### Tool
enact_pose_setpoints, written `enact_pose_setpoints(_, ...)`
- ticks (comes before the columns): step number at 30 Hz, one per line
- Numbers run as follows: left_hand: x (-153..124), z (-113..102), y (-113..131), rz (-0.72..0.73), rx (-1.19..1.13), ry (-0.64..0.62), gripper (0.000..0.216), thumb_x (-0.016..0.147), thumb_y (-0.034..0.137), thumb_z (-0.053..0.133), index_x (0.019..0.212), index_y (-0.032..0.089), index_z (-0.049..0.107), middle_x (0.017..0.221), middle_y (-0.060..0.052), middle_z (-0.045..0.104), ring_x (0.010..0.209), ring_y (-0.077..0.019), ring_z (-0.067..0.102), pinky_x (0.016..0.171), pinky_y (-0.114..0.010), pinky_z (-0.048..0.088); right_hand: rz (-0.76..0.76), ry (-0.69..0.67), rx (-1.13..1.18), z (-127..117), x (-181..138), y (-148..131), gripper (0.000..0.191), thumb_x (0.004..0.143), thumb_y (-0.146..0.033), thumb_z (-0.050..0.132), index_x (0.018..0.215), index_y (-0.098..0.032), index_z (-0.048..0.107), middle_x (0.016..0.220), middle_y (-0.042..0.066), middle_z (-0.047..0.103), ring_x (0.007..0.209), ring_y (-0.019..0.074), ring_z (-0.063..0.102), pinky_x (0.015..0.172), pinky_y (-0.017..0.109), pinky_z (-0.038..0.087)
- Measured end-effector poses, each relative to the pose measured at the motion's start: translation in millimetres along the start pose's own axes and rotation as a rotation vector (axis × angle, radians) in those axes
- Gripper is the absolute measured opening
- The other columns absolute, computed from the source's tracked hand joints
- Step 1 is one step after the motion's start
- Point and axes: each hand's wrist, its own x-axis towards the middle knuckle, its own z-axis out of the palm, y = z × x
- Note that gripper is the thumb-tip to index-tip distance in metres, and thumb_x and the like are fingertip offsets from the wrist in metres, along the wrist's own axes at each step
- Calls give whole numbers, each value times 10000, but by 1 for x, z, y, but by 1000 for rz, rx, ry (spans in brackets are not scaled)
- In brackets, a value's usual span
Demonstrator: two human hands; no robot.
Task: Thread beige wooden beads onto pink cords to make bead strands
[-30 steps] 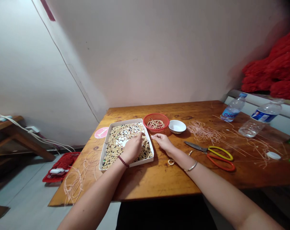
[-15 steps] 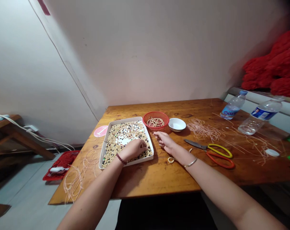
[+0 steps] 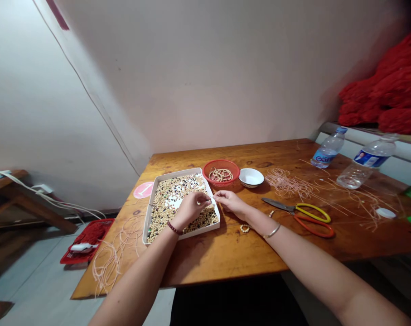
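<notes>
a: finger state?
b: left hand (image 3: 190,209) pinched over the white tray (image 3: 174,172) of mixed beads (image 3: 166,217), right hand (image 3: 230,202) pinched just beside it; whatever they grip is too small to tell.
a: method?
b: sound: pinch tight, low above the tray.

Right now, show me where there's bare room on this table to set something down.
Bare wood of the table shows in front of the white tray, beside the right forearm; another patch lies behind the tray, left of the red basket. It is crowded right of the white bowl, where loose cords and scissors lie.
</notes>
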Motion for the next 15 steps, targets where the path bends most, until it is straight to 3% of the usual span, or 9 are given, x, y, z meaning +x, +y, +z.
enact_pose_setpoints(6,0,1,0,19,-5,64,130,794,273,640,865,176,688,826,-45,717,736,-154,645,683,-247,481,-205,106,-186,0,6,7,331,676,-462,684,655,-157,556,633,-15,563,577,93,455,560,222,350)
enact_pose_setpoints(15,0,2,-1,40,69,75,189,823,339,596,880,177,674,825,-45,694,745,-161,619,691,-263,471,-326,162,-280,-6,13,16,281,685,-397,674,604,-177,518,604,-13,554,593,125,479,596,242,365)
